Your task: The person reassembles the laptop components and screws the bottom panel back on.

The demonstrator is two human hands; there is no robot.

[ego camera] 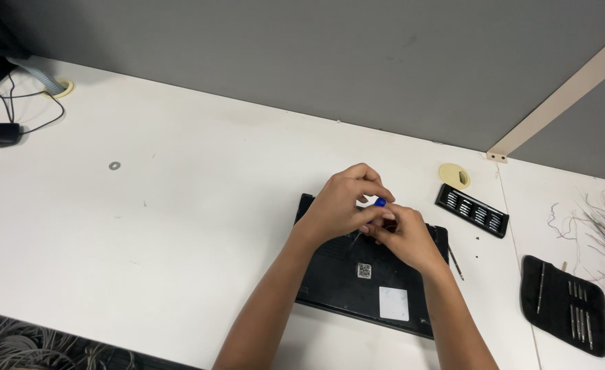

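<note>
Pinching a blue-tipped screwdriver (379, 203) together, the left hand (340, 205) and right hand (405, 236) worked a screw on the black laptop base (357, 288) lying on the bench (179, 205), which seemingly needed steady downward turning next.

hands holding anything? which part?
Left hand pinches a small screwdriver by its blue-capped top. Right hand touches it lower down, over the black device; exact hold hidden.

Over a black laptop base (357, 281) lying on the white desk (179, 205), the left hand (340, 205) and right hand (405, 236) meet, fingers (374, 188) pinching a blue-tipped screwdriver (380, 203). A bit case (472, 210) lies near.
</note>
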